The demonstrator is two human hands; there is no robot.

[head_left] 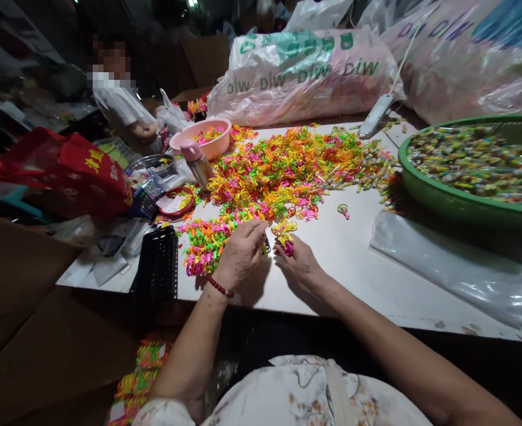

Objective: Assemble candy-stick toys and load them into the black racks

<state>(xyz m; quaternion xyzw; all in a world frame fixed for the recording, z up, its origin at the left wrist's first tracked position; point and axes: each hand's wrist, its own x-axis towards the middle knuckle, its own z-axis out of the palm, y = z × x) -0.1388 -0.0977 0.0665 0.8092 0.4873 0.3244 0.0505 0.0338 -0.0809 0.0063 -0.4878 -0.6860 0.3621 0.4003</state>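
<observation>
Small bright plastic toy pieces stand packed in rows on the white table, in pink, green, yellow and orange. My left hand, with a red bead bracelet at the wrist, is closed at the right end of these rows. Its fingertips pinch beside a dark strip; what lies between them is hidden. Just to the right, my right hand is closed around a few yellow and magenta plastic pieces. Behind both hands spreads a large loose heap of similar pieces.
A green basket of small wrapped items stands right, beside a flat clear plastic bag. Black racks lie left. A flask, pink basin and power strip stand behind. Another person is at the back left.
</observation>
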